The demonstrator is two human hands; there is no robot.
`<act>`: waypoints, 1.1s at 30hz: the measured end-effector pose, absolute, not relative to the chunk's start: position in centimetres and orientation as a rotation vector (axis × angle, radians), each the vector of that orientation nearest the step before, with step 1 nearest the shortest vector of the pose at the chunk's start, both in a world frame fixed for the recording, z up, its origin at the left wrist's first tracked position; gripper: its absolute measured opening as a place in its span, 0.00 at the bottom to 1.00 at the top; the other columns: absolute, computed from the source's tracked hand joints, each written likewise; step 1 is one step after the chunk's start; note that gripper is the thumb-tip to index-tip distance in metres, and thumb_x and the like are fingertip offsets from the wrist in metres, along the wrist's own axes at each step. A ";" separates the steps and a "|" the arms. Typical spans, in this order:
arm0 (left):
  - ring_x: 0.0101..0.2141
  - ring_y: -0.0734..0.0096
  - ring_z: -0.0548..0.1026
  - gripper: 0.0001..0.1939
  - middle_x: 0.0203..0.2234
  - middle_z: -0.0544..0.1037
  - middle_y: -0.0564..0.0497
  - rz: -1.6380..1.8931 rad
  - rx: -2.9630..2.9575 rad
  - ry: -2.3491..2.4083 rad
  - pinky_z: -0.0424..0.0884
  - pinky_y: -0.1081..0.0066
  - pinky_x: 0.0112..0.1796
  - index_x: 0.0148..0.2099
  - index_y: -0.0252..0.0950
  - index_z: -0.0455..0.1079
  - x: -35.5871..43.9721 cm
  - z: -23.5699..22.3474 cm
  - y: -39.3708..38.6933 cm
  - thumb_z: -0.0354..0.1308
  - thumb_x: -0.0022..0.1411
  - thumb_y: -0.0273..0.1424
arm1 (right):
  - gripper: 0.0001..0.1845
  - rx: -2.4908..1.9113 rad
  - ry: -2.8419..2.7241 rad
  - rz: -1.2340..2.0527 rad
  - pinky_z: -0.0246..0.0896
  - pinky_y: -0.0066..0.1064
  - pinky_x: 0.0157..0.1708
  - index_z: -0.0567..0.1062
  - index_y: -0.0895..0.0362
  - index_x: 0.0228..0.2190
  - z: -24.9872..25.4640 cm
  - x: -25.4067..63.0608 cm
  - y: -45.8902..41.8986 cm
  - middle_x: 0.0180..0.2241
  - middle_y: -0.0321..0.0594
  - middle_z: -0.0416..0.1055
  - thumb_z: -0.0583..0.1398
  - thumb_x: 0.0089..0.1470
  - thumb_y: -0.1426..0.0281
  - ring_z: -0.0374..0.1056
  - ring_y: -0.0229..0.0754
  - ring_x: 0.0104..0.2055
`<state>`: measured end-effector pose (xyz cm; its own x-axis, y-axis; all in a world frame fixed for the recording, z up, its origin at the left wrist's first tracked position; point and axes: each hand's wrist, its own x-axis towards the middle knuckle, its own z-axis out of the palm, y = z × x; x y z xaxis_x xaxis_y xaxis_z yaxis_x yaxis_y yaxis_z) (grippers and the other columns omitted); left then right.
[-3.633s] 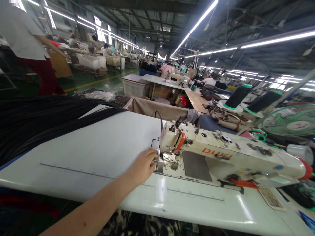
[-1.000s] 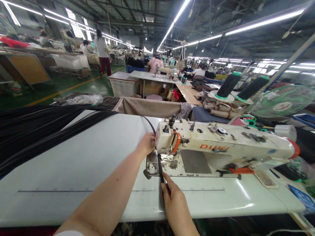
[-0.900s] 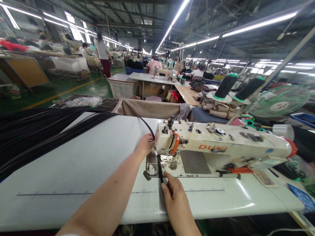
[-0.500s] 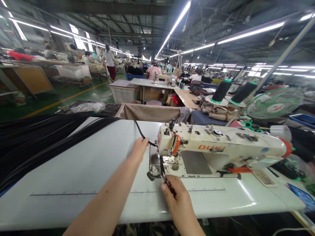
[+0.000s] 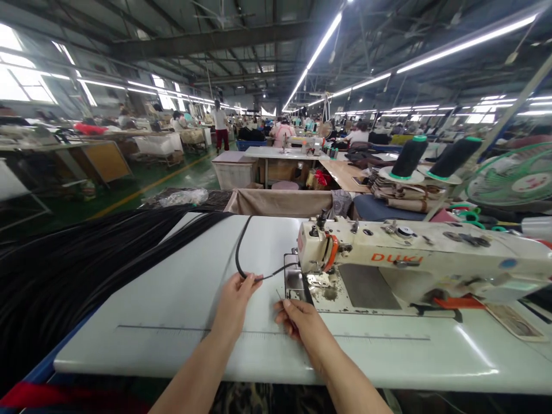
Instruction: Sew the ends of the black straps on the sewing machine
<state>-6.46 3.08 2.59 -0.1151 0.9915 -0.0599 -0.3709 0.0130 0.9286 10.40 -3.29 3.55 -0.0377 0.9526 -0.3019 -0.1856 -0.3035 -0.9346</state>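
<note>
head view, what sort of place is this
Probably a sewing factory: an industrial sewing machine in front, large cones of black thread behind it, and a second machine on a table beyond.

Sewing machine on white table

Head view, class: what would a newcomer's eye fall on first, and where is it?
The white sewing machine, with orange lettering, dominates the table's right side. A mass of black strips lies at the left. Between them, the left hand pinches one curved strap.
</note>
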 end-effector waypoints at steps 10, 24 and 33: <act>0.53 0.55 0.80 0.19 0.41 0.83 0.45 1.448 0.938 1.054 0.75 0.57 0.59 0.42 0.35 0.75 -9.4 3.0 -0.8 0.68 0.62 0.46 | 0.37 -1.132 -0.943 1.726 0.32 0.25 0.20 0.80 0.62 0.35 4.6 9.1 -0.3 0.24 0.32 0.67 0.70 0.43 0.40 0.45 0.27 0.20; 0.47 0.54 0.81 0.25 0.41 0.83 0.43 1.213 1.091 1.332 0.79 0.61 0.51 0.41 0.38 0.77 -14.6 2.8 -2.5 0.65 0.59 0.56 | 0.13 -1.516 -1.497 0.879 0.57 0.32 0.34 0.69 0.52 0.25 4.5 10.9 -3.9 0.27 0.35 0.65 0.65 0.55 0.61 0.61 0.41 0.32; 0.43 0.51 0.80 0.25 0.40 0.83 0.46 1.096 1.810 1.871 0.77 0.61 0.45 0.42 0.44 0.80 -26.2 2.4 -0.4 0.58 0.58 0.57 | 0.28 -2.025 -2.081 -0.029 0.70 0.36 0.39 0.69 0.55 0.65 1.4 16.4 -7.8 0.42 0.46 0.81 0.51 0.66 0.71 0.77 0.49 0.41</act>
<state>-26.23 -0.43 2.42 -0.1492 0.9487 0.2786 0.7066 -0.0948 0.7012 16.42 -7.80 1.37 -0.0132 0.9832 0.1822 0.9878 0.0411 -0.1502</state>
